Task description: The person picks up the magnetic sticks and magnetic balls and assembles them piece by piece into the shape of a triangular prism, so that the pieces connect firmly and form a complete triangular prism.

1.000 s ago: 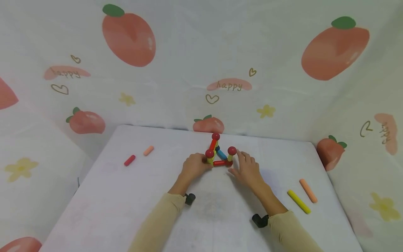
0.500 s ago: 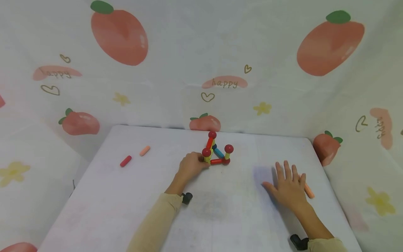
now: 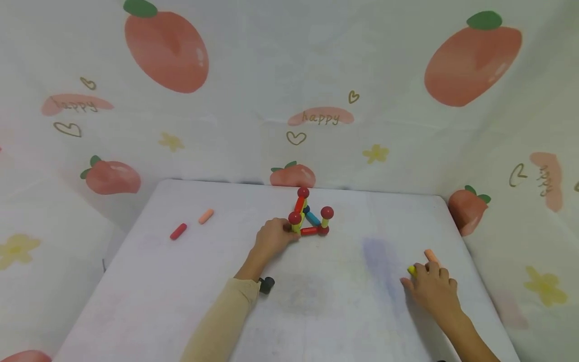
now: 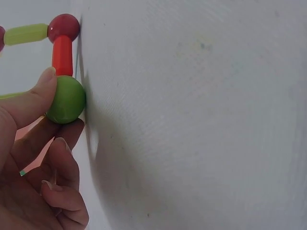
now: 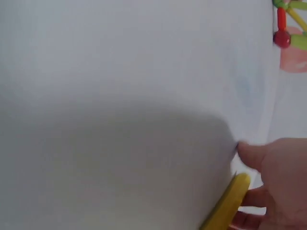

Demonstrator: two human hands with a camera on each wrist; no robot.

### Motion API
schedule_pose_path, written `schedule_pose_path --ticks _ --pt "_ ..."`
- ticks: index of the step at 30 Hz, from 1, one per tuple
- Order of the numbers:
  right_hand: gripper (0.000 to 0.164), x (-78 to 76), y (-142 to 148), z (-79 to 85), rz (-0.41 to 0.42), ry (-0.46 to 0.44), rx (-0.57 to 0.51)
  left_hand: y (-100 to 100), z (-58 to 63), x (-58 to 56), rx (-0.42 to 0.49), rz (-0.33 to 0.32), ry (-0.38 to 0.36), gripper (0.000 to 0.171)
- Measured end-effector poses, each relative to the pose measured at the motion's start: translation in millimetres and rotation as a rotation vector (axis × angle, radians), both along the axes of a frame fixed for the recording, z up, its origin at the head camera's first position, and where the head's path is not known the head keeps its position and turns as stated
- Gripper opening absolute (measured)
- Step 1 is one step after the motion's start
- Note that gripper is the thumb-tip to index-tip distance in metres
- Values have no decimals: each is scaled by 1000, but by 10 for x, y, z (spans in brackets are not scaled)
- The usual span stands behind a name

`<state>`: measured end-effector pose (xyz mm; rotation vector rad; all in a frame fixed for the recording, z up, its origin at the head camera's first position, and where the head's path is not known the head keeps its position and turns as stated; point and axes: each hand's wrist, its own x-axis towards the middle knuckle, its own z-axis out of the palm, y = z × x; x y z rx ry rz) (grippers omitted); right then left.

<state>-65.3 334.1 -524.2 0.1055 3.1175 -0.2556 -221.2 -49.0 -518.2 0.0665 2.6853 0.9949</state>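
Note:
My left hand (image 3: 273, 239) holds a corner of a small frame of coloured rods and balls. In the left wrist view its thumb and fingers pinch a green ball (image 4: 68, 100), from which a red rod (image 4: 62, 56) runs to a dark red ball (image 4: 64, 28). Short yellow-green posts topped with red balls (image 3: 327, 212) rise from the frame, and a blue rod (image 3: 313, 218) lies at its base. My right hand (image 3: 435, 291) is over a yellow rod (image 5: 229, 203) at the right. Its fingers reach the rod's far side while the thumb stands apart from it.
A peach-coloured rod (image 3: 431, 255) lies just beyond my right hand, partly covered. On the left of the white table (image 3: 325, 301) lie a short red rod (image 3: 178, 232) and a short peach rod (image 3: 206, 216). A fruit-printed cloth (image 3: 253, 75) hangs behind the table.
My right hand has left the frame's right side, moved right with spread fingers, and come down over the yellow rod. The left hand keeps its hold on the frame. The head view has shifted slightly.

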Motion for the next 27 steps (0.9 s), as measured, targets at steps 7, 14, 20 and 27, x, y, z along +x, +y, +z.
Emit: schedule_pose_path --ticks 7,14,20,27 --pt "30 -55 -178 -52 132 120 57 -34 21 40 15 1 2 43" --pt "32 -554 -624 82 244 180 -142 -8 49 59 -29 14 -3 42" --pt "40 -1090 -1067 401 357 312 -415 37 69 54 -53 25 -19 44" --pt "42 -1428 -1526 756 387 450 -564 50 68 49 -49 36 -22 44"
